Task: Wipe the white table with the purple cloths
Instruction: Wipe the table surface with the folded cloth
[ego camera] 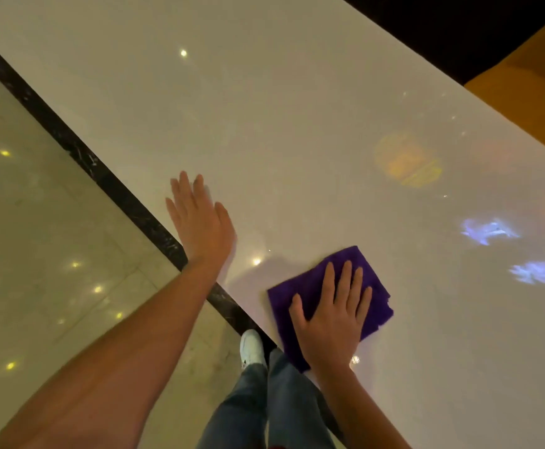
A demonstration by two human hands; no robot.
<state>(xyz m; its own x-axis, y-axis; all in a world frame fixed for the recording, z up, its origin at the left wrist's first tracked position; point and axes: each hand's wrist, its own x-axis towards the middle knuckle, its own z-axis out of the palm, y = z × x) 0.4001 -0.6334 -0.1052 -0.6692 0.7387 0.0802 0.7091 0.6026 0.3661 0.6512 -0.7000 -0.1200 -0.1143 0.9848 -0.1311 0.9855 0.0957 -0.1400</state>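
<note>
Wiping the white table with 1 purple cloth.

My right hand (332, 314) lies open and flat on the purple cloth (329, 303), pressing it to the table (297, 108) near the edge closest to me; my left hand (201, 222) rests open and empty, palm down, at that same edge. I judge even pressure and long overlapping strokes toward the far edge will work best. The glossy top mirrors ceiling lights; a pale polished floor (38, 238) with a dark strip runs alongside.
</note>
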